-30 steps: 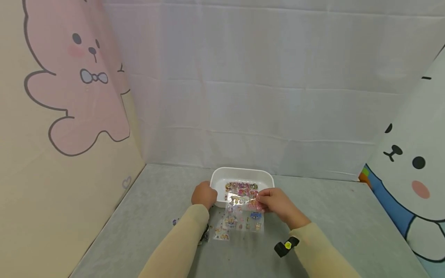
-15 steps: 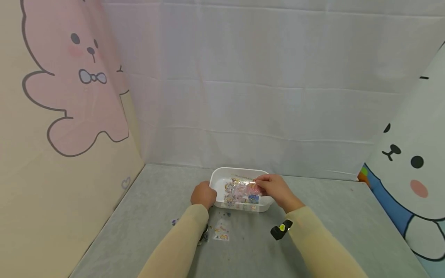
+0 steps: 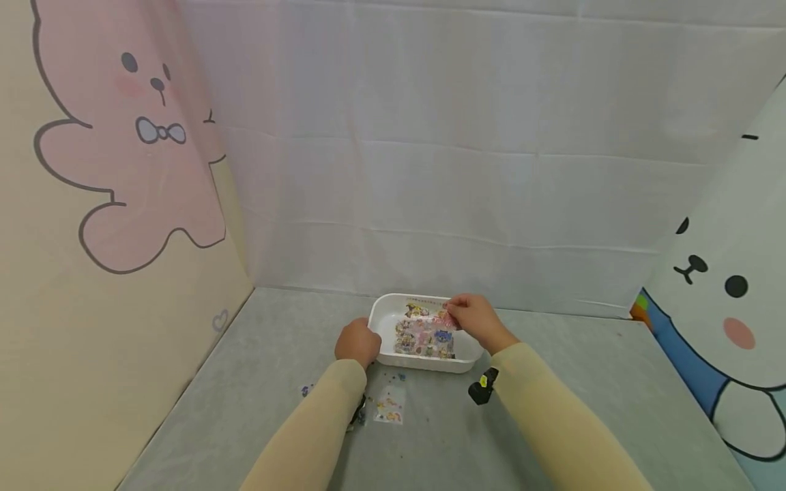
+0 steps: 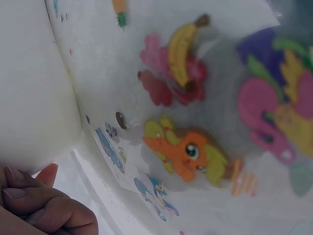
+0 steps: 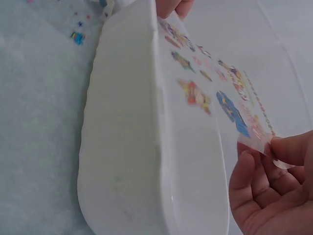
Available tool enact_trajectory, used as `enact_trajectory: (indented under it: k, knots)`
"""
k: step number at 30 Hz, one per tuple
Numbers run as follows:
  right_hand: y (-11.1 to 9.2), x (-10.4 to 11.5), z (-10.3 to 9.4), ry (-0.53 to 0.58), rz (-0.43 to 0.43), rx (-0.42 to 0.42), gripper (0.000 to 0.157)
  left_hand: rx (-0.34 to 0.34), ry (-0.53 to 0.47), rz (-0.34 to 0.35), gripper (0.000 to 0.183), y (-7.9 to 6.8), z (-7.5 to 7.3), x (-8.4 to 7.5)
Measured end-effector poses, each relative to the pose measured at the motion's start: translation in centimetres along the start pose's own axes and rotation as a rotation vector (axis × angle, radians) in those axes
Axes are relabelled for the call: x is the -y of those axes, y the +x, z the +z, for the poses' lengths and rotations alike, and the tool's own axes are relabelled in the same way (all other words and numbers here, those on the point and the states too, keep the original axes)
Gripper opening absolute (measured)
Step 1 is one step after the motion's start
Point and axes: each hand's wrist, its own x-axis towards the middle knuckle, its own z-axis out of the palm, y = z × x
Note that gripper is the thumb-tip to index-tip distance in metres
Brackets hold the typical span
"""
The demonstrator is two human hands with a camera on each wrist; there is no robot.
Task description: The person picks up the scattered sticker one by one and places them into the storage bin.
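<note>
My left hand [image 3: 358,343] grips the left end of a white plastic tray [image 3: 385,320]; its curled fingers [image 4: 44,200] show beside the white wall in the left wrist view. With thumb and fingers my right hand [image 3: 479,320] pinches the right edge of a clear sticker sheet [image 3: 424,341] printed with small colourful cartoon figures. This sheet [image 5: 195,98] lies slanted over the inside of the tray in the right wrist view. On the grey table, just in front of the tray, is another clear sheet [image 3: 389,409] with pony and fruit stickers.
Small loose coloured bits [image 3: 393,377] are scattered between tray and clear sheet. Another purple bit [image 3: 306,390] lies left of the left forearm. A white cloth [image 3: 467,150] hangs behind the table [image 3: 552,382], with cartoon-printed panels on both sides.
My right hand has carried the sticker sheet away from me, from in front of the tray to over its inside. The left hand keeps its hold on the tray's left end.
</note>
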Motion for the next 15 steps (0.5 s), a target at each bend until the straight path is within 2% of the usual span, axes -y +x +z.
enact_trajectory:
  k: [7, 15]
  knots:
    - [0.88, -0.72, -0.01, -0.082, -0.036, -0.053, 0.025, 0.01, -0.01, 0.002, 0.035, -0.2, -0.2, -0.13]
    - [1.0, -0.98, 0.77, -0.153, -0.097, -0.067, 0.021, 0.013, -0.004, -0.006, 0.034, -0.37, -0.4, -0.3]
